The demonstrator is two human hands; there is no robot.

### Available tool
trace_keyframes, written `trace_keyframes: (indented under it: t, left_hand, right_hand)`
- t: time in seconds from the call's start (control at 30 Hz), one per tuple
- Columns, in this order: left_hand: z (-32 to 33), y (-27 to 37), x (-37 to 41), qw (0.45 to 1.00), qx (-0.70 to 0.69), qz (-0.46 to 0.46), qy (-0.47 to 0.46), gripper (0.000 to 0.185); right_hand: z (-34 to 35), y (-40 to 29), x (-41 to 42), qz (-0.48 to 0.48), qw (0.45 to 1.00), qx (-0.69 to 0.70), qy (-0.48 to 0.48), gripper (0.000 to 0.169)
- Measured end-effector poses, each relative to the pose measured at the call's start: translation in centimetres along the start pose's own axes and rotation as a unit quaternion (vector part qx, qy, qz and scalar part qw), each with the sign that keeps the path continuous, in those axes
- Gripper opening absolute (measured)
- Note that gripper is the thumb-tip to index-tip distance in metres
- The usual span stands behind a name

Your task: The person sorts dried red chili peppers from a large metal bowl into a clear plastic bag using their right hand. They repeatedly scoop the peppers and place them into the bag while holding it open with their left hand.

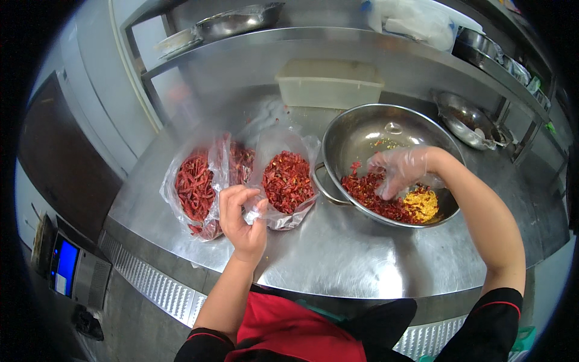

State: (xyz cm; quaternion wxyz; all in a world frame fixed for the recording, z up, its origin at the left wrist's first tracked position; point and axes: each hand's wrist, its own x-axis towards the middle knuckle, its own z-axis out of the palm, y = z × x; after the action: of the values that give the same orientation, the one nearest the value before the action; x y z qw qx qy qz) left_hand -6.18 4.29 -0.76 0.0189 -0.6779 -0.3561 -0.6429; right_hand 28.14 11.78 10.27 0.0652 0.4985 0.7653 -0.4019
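Observation:
My bare left hand (243, 221) pinches the near left rim of a clear plastic bag (296, 221) between thumb and fingers. Inside that bag are cut dried red chilies (287, 181). My right hand (400, 169), in a clear disposable glove, reaches into a large steel bowl (357, 122). Its curled fingers touch a heap of cut red chilies (368, 194) there; whether they grasp any is hidden. Beside that heap, at the bowl's near right, lies a yellow crumbly mound (421, 204). Another clear bag (169, 190), left of my left hand, holds long dried red chilies (195, 188).
Everything stands on a stainless steel table (330, 258). A translucent plastic tub (330, 90) sits behind the bowl. To the right rests a steel pan (468, 120). Overhead, a steel shelf (316, 36) carries pans and plastic bags. A ring handle (328, 188) juts from the bowl's left side.

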Motion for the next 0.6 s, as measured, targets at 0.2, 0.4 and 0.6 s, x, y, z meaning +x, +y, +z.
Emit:
trace_keyframes:
  t: [0.2, 0.4, 0.6]
  left_hand:
    - [-0.1, -0.1, 0.0, 1.000, 0.006, 0.018, 0.008, 0.017]
    - [-0.1, -0.1, 0.0, 1.000, 0.005, 0.010, 0.009, 0.017]
    - [0.0, -0.2, -0.1, 1.000, 0.003, 0.008, 0.015, 0.017]
  right_hand:
    - [4.4, -0.6, -0.8, -0.015, 0.980, -0.179, 0.089, 0.074]
    - [4.1, 1.3, 1.1, -0.048, 0.978, -0.102, 0.177, 0.035]
    - [1.5, -1.0, 0.7, -0.017, 0.989, 0.087, 0.119, 0.038]
